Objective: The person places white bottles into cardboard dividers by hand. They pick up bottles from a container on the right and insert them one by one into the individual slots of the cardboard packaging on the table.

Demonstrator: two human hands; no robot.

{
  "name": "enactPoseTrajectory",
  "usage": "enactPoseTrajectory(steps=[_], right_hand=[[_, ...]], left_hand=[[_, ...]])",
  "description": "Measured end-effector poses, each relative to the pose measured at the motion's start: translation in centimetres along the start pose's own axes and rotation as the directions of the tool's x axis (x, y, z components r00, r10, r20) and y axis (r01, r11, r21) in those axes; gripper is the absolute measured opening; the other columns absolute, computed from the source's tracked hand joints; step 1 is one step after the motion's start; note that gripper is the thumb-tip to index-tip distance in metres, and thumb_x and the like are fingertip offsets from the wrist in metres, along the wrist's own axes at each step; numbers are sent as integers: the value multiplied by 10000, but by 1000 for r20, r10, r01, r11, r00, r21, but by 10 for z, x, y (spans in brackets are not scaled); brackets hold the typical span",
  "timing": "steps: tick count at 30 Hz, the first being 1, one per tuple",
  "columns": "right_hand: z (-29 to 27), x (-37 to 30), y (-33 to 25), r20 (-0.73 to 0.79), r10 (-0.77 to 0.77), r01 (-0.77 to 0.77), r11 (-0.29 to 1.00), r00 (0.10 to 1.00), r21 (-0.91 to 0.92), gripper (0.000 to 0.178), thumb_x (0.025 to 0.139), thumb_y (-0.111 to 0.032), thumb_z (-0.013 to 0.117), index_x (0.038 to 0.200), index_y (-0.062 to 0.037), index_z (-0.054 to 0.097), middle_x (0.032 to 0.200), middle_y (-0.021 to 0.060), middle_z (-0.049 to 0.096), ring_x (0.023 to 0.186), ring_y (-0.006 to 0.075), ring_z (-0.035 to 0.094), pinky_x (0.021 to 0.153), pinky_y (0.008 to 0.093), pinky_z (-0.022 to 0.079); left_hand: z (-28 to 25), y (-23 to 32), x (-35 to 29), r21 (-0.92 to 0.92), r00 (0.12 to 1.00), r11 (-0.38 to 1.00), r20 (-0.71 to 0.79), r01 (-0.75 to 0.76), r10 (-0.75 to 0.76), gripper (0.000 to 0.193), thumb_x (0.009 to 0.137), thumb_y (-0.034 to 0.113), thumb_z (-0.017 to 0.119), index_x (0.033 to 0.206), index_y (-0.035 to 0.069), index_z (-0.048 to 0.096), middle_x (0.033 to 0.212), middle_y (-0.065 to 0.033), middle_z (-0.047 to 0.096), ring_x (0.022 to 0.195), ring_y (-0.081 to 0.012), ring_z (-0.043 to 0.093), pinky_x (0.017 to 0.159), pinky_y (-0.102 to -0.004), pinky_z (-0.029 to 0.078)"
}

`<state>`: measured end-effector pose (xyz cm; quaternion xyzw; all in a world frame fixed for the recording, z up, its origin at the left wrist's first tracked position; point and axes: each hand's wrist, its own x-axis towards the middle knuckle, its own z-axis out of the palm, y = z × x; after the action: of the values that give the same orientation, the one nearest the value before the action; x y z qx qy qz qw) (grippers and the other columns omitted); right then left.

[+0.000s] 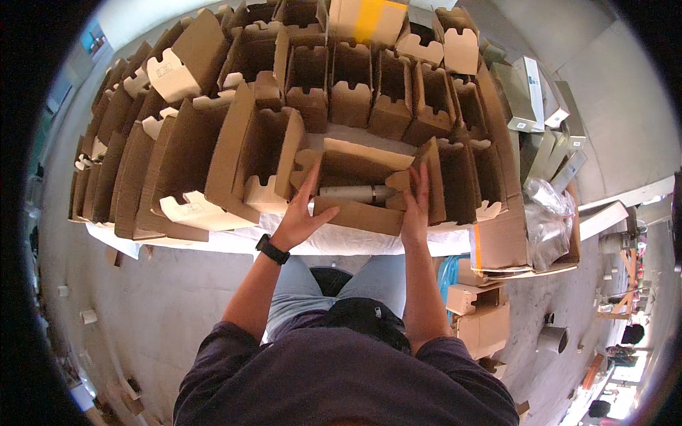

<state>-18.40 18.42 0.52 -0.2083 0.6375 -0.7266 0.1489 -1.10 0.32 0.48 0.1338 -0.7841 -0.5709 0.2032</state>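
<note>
An open cardboard box [366, 153] lies before me near the table's front edge, its flaps standing up. Inside it rests a silvery white cylinder [352, 193] with a darker right end. At the box's left end is my left hand [302, 216], fingers stretched along the side and thumb over the front wall. My right hand [417, 202] presses on the opposite end, fingers pointing away from me. Between them the two hands grip the box. A black watch [273, 250] sits on my left wrist.
Rows of upright open cardboard boxes [352, 92] crowd the table around and behind. To the right, a large carton [501, 245] holds clear plastic wrap [548, 213], with flat boxes [515, 96] beyond it. On the floor stand more cartons [483, 330] and a grey pipe piece [553, 339].
</note>
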Motion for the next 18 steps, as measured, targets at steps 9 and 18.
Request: enactPoseTrajectory(steps=[9, 18], right_hand=[[-4, -1, -7, 36, 53, -51, 997, 998, -55, 480, 911, 7, 385, 1365, -116, 481, 1480, 80, 383, 1368, 224, 338, 1142, 330, 225], [-9, -6, 7, 82, -67, 84, 971, 994, -222, 359, 1041, -281, 379, 1321, -88, 495, 1409, 113, 443, 1341, 235, 366, 1137, 352, 222]], left_hand=[[1, -2, 0, 41, 1000, 999, -9, -29, 30, 977, 837, 215, 747, 1546, 38, 100, 1580, -204, 210, 1466, -294, 216, 1179, -379, 212], [0, -3, -2, -18, 999, 999, 9, 43, -43, 982, 841, 174, 756, 1560, 98, 90, 1612, -125, 164, 1481, -251, 163, 1163, -395, 237]])
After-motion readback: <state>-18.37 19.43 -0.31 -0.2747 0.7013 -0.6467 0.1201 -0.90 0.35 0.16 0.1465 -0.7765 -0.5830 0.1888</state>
